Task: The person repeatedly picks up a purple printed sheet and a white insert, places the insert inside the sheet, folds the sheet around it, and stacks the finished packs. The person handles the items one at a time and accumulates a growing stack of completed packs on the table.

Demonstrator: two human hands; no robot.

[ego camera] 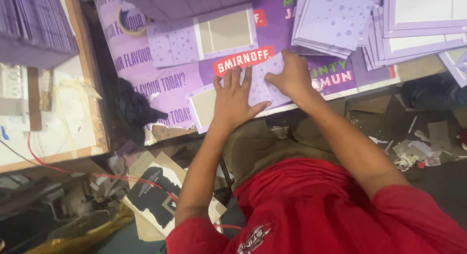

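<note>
- The left hand [233,98] lies flat, fingers spread, palm down on a pale purple dotted card sheet [260,86]; its grip is released, pressing rather than grasping.
- The right hand [292,76] rests on the same sheet just beside the left, fingers bent and knuckles up, pushing down on the sheet's upper right part; its grip is released as well, closed around nothing.
- The sheet lies at the near edge of the tabletop [340,93], on top of a large purple printed poster [155,74] that covers the surface. A bare brownish panel of the sheet shows to the left of the left hand.
- A second dotted sheet with a brownish window [204,37] lies further back on the poster, apart from the hands.
- A roll of tape [130,21] sits near the poster's far left corner.
- A stack of purple dotted sheets [331,20] lies to the right, behind the right hand, with more purple-bordered white sheets [423,25] fanned beside it.
- A dark cloth [134,108] hangs at the poster's left edge.
- Card scraps [418,147] litter the floor at the right.
</note>
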